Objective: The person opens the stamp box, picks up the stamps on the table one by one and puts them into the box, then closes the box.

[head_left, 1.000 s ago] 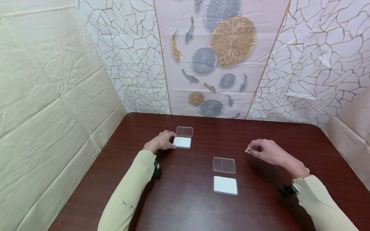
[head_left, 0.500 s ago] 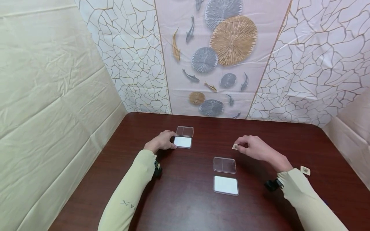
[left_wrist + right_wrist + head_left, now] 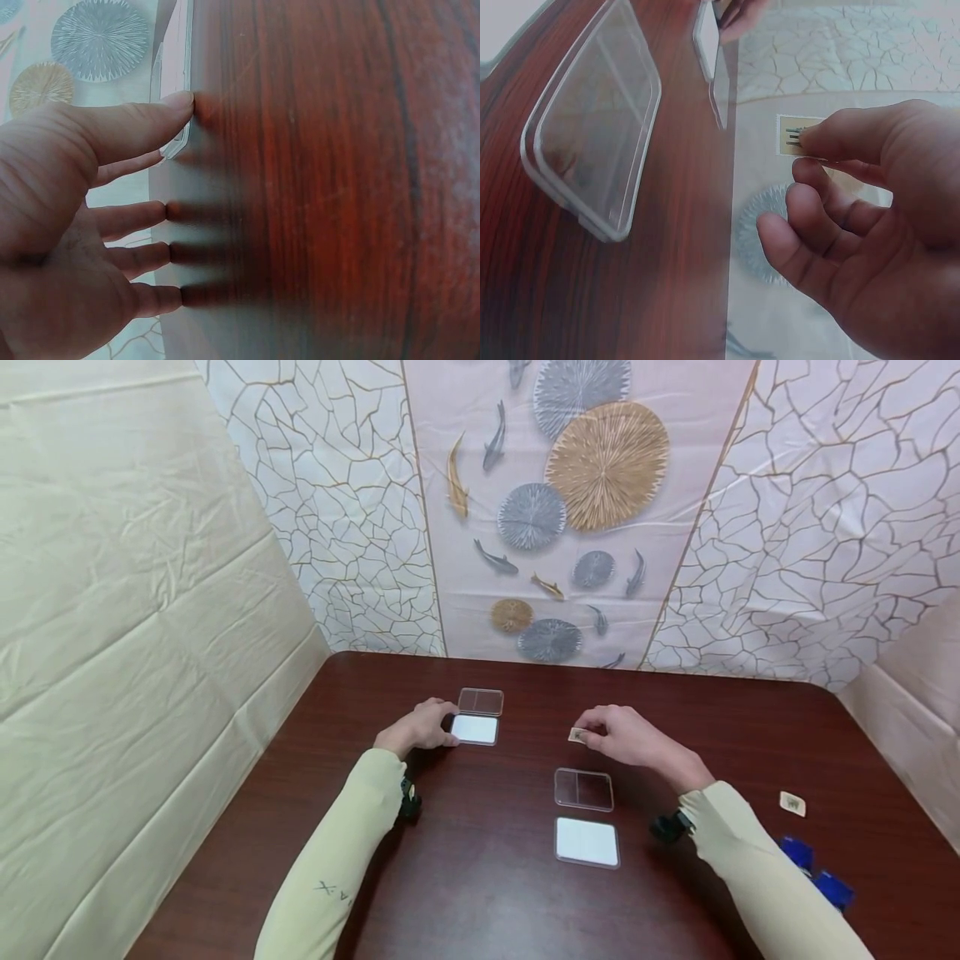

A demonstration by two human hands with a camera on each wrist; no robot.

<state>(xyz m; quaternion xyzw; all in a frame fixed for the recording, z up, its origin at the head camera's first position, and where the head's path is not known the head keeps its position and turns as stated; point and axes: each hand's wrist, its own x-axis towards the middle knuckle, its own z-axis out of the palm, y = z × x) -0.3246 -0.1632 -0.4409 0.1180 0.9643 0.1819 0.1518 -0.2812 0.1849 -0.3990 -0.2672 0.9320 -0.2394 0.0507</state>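
left hand (image 3: 422, 727): one, fingers straight and spread, thumb and index finger touching the far white case (image 3: 474, 728) at its left end. right hand (image 3: 626, 737): one, thumb and index finger pinching a small cream card (image 3: 576, 735) (dark marks on its face), raised off the dark red table (image 3: 465, 885), beyond the near clear panel (image 3: 583, 790) and well apart from the far white case. far clear panel (image 3: 481, 702): one, just behind that case. near white case (image 3: 587, 842): one, lying just before the near clear panel. second cream card (image 3: 792, 803): one, flat, at the right. blue pieces (image 3: 832, 891): two, beside the right sleeve (image 3: 765, 860).
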